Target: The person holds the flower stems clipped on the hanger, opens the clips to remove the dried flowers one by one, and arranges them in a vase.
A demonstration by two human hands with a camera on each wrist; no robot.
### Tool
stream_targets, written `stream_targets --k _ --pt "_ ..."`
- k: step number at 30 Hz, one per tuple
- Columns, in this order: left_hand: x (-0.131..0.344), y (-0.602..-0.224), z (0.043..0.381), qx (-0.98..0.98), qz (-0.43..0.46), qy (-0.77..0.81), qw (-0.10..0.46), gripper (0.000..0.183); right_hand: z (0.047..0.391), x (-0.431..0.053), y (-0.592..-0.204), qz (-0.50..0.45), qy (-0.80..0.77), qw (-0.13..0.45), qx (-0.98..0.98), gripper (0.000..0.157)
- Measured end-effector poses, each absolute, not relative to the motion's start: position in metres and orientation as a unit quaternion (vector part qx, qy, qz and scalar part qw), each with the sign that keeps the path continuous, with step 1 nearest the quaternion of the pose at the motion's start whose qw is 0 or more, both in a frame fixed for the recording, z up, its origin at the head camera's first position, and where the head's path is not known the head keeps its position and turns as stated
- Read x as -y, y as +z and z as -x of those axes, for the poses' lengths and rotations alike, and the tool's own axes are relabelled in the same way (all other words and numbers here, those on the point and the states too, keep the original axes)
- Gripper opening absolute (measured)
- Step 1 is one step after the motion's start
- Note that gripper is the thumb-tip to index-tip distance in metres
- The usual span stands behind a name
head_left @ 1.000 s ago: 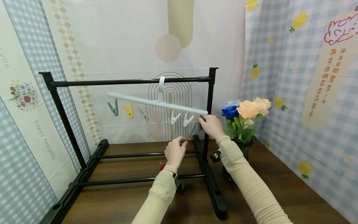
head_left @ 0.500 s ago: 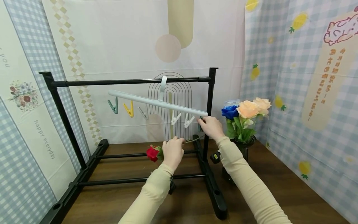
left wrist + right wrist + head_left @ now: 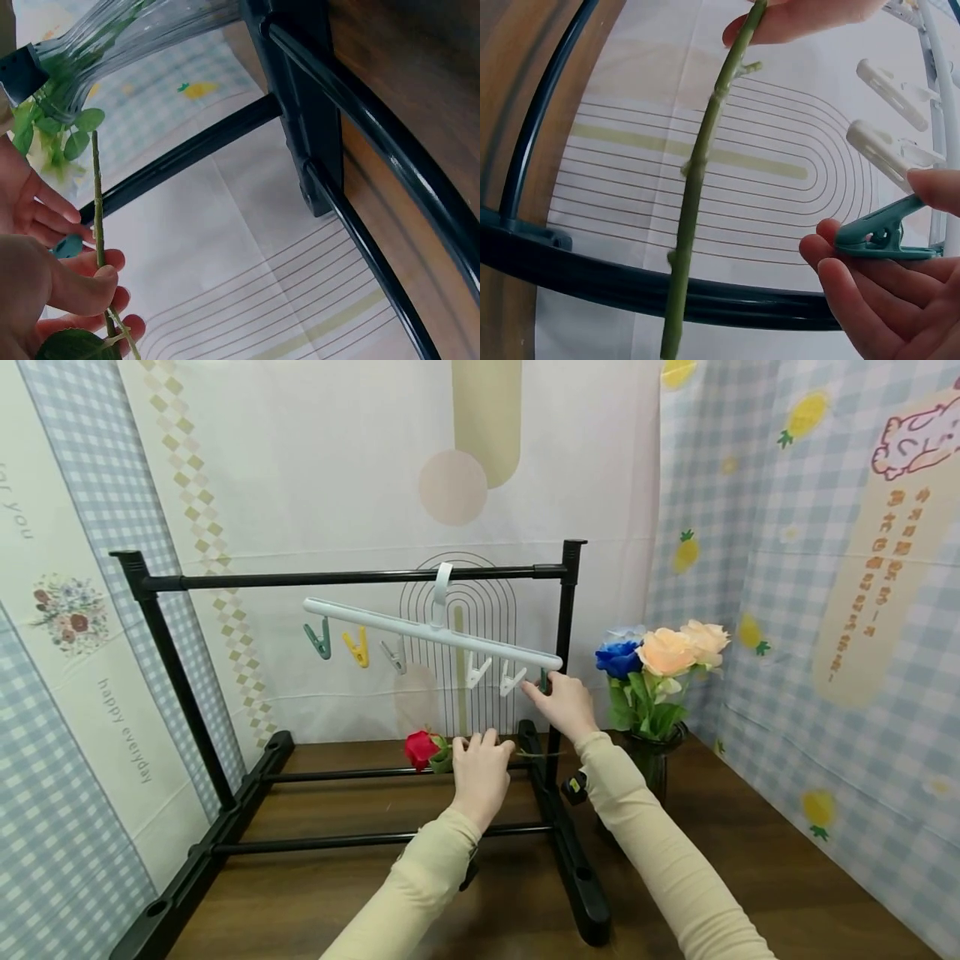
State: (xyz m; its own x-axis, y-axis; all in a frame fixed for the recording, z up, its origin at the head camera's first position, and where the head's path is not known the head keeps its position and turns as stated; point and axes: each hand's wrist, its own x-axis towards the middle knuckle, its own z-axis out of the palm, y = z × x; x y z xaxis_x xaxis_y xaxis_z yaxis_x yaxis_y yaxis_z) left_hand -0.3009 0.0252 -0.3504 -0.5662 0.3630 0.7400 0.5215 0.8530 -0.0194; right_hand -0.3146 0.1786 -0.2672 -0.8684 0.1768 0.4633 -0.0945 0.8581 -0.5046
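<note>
A red rose (image 3: 422, 750) lies nearly level in my left hand (image 3: 481, 777), its bloom to the left. In the left wrist view, thumb and fingers pinch the green stem (image 3: 99, 202) just past a leaf. The bare stem end points right, below my right hand (image 3: 567, 706). That hand pinches a teal clothespin (image 3: 881, 232) at the low right end of a pale blue hanger (image 3: 435, 633); thumb and fingers lie on opposite sides of the clip. Beside it hang two white clothespins (image 3: 512, 678). The stem passes apart from the clip in the right wrist view.
The hanger tilts on the top bar of a black rack (image 3: 352, 579). Farther left hang a grey, a yellow (image 3: 357, 647) and a green clothespin (image 3: 318, 639). A glass vase (image 3: 654, 760) with peach and blue roses stands right of the rack on the wooden table (image 3: 345, 902).
The stem has swung from slanting up toward the clothespin to nearly level, and the red bloom has come out from behind my left hand. The hanger has shifted slightly right with my right hand.
</note>
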Motion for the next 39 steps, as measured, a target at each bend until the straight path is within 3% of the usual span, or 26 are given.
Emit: stream_targets --k 10,16,25,32,39 --pt "-0.033 -0.352 0.296 0.873 0.255 -0.115 0.4 0.028 0.304 -0.177 -0.269 0.03 0.294 0.233 0.927 0.045" --pt "-0.036 -0.351 0.297 0.87 0.254 -0.127 0.403 0.028 0.293 -0.177 -0.278 -0.021 0.261 0.233 0.937 0.034" --pt "-0.041 -0.351 0.296 0.852 0.257 -0.129 0.438 0.026 0.268 -0.164 -0.297 -0.105 0.16 0.282 0.94 0.01" --pt "-0.043 -0.353 0.297 0.845 0.257 -0.163 0.44 0.028 0.255 -0.16 -0.31 -0.105 0.113 0.321 0.934 0.008" --pt "-0.042 -0.354 0.295 0.822 0.262 -0.186 0.47 0.024 0.248 -0.16 -0.327 -0.138 0.037 0.407 0.902 0.015"
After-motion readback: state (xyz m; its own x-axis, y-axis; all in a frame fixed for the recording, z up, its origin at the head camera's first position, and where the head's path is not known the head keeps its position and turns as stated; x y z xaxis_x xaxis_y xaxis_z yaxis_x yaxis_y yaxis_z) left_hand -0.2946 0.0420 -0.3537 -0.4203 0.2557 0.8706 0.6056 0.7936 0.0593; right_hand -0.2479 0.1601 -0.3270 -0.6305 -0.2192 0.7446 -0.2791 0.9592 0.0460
